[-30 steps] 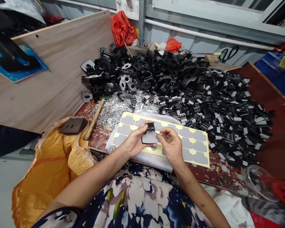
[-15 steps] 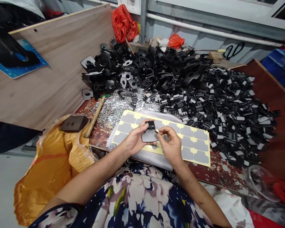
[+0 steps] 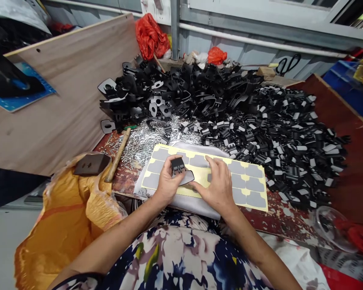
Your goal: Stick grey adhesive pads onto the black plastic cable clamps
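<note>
My left hand (image 3: 167, 184) is closed around a black plastic clip part (image 3: 178, 164), its thumb across the front. The part has hinge-like knuckles and a flat grey face on its lower side. Just to the right, my right hand (image 3: 220, 186) is open, thumb and fingers spread apart with nothing visible between them. Its thumb tip lies close to the part's right edge; whether they touch I cannot tell. Beneath both hands lies a yellow backing sheet (image 3: 201, 174) of grey stickers, with some bare yellow spots in the middle, resting on a pale grey cloth (image 3: 211, 210).
Black plastic clip pieces (image 3: 290, 137) are heaped at the right, larger black parts (image 3: 196, 88) at the back. Metal pins (image 3: 142, 141) lie in a pile beside a wooden-handled tool (image 3: 118, 155). A wooden board (image 3: 72, 76) stands at the left; a yellow sack (image 3: 66, 217) hangs below.
My left hand has shifted left with the clip part, which is now tilted. My right hand's fingers have spread from a pinch at the part's edge. The camera view has shifted slightly.
</note>
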The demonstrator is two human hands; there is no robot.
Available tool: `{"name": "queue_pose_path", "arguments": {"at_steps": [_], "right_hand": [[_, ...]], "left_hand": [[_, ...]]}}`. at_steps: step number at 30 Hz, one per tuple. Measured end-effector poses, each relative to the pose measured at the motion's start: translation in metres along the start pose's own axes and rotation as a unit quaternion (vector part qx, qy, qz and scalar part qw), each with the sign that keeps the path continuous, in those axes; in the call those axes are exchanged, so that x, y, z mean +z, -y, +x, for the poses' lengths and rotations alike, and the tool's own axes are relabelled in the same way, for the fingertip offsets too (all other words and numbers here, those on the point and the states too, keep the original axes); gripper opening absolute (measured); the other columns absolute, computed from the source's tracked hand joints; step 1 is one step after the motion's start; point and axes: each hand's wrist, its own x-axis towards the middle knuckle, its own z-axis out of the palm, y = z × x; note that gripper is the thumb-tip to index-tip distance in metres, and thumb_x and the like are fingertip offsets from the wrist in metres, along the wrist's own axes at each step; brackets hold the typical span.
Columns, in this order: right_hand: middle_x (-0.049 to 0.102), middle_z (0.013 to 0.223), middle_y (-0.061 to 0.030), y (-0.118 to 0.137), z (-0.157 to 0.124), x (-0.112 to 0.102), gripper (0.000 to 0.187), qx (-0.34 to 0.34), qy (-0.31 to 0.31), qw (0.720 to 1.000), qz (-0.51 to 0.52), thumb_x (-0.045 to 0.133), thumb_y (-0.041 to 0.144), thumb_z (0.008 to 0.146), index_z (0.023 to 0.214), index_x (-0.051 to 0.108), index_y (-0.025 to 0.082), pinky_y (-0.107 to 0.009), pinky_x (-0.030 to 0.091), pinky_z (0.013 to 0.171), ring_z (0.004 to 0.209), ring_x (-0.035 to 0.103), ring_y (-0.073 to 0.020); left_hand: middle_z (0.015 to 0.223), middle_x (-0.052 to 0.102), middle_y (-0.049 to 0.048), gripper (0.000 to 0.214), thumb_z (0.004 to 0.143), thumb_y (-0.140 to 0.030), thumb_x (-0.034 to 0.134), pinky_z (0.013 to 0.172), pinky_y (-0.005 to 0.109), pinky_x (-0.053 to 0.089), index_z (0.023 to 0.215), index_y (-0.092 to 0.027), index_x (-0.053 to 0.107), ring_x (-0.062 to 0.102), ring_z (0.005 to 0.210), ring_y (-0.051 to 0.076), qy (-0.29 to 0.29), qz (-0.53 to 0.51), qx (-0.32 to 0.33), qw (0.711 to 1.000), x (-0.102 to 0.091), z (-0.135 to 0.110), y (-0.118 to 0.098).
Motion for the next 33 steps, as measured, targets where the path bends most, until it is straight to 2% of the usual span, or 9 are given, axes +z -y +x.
{"name": "queue_pose_path", "arguments": {"at_steps": [4,9,12,15,20,23,27,31,33], "right_hand": [[0.071,0.096,-0.0037,0.005,0.01,-0.009,0.02,0.064,0.11,0.979,0.158,0.051,0.039,0.106,0.114,0.064,0.026,-0.035,0.053,0.082,0.09,0.068,-0.0222],[0.066,0.074,0.0,0.019,0.013,0.002,0.03,0.029,0.128,0.987,0.089,0.051,0.033,0.106,0.079,0.059,0.024,-0.031,0.042,0.068,0.071,0.061,-0.0193],[0.065,0.072,0.0002,0.017,0.012,0.009,0.027,0.009,0.104,0.991,0.08,0.053,0.028,0.102,0.076,0.057,0.025,-0.03,0.041,0.066,0.068,0.059,-0.0188],[0.065,0.071,-0.0001,0.012,0.011,0.012,0.025,0.007,0.075,0.993,0.085,0.052,0.027,0.103,0.078,0.057,0.025,-0.031,0.042,0.066,0.067,0.06,-0.019],[0.066,0.074,-0.0019,0.005,0.012,0.016,0.024,0.0,0.045,0.998,0.05,0.054,0.028,0.102,0.079,0.058,0.025,-0.033,0.045,0.071,0.072,0.062,-0.0213],[0.069,0.081,-0.0034,0.004,0.011,0.015,0.019,0.0,0.064,0.996,0.065,0.051,0.024,0.103,0.089,0.063,0.025,-0.034,0.048,0.072,0.078,0.066,-0.0221],[0.071,0.12,-0.0119,0.011,0.009,0.003,0.019,-0.057,0.007,0.998,-0.012,0.054,0.024,0.103,0.116,0.068,0.026,-0.047,0.049,0.095,0.112,0.064,-0.0301],[0.069,0.129,-0.007,0.027,0.004,-0.011,0.011,-0.143,0.051,0.988,-0.002,0.065,0.02,0.097,0.103,0.069,0.028,-0.056,0.038,0.116,0.125,0.059,-0.0296],[0.07,0.123,-0.0048,0.029,0.001,-0.015,0.014,-0.164,0.028,0.986,0.023,0.063,0.015,0.097,0.098,0.068,0.028,-0.058,0.032,0.121,0.123,0.059,-0.0275]], "left_hand": [[0.094,0.061,-0.001,0.054,0.073,-0.019,0.087,0.063,0.024,0.052,0.119,-0.03,0.061,0.058,0.077,0.016,0.035,-0.024,-0.043,0.998,0.0,0.002,-0.009],[0.094,0.061,-0.0001,0.058,0.067,-0.008,0.084,0.068,0.023,0.051,0.118,-0.026,0.065,0.056,0.08,0.016,0.092,0.032,-0.032,0.995,-0.001,-0.004,-0.014],[0.1,0.062,0.0005,0.066,0.064,-0.002,0.081,0.08,0.024,0.052,0.123,-0.026,0.065,0.058,0.089,0.017,0.109,0.049,-0.012,0.993,-0.003,-0.005,-0.019],[0.108,0.062,0.0013,0.076,0.065,-0.004,0.081,0.082,0.027,0.055,0.133,-0.031,0.059,0.061,0.094,0.018,0.12,-0.029,-0.087,0.989,-0.005,-0.003,-0.024],[0.105,0.068,0.0075,0.042,0.074,-0.012,0.079,0.073,0.03,0.057,0.113,-0.021,0.067,0.065,0.086,0.019,0.134,-0.175,-0.236,0.947,-0.008,-0.001,-0.027],[0.101,0.071,0.0081,0.036,0.074,-0.012,0.079,0.068,0.027,0.055,0.109,-0.018,0.072,0.063,0.081,0.017,0.155,-0.175,-0.258,0.937,-0.01,-0.005,-0.028],[0.096,0.073,0.0069,0.036,0.078,-0.018,0.083,0.069,0.029,0.057,0.113,-0.019,0.074,0.065,0.081,0.018,0.127,-0.153,-0.278,0.94,-0.009,-0.01,-0.03],[0.094,0.074,0.0069,0.037,0.071,-0.022,0.091,0.071,0.028,0.056,0.105,-0.017,0.075,0.066,0.08,0.018,0.118,-0.142,-0.25,0.95,-0.006,-0.011,-0.03],[0.086,0.073,0.0059,0.037,0.07,-0.026,0.093,0.074,0.029,0.057,0.102,-0.016,0.075,0.066,0.079,0.017,0.104,-0.131,-0.237,0.957,-0.007,-0.007,-0.032]]}}
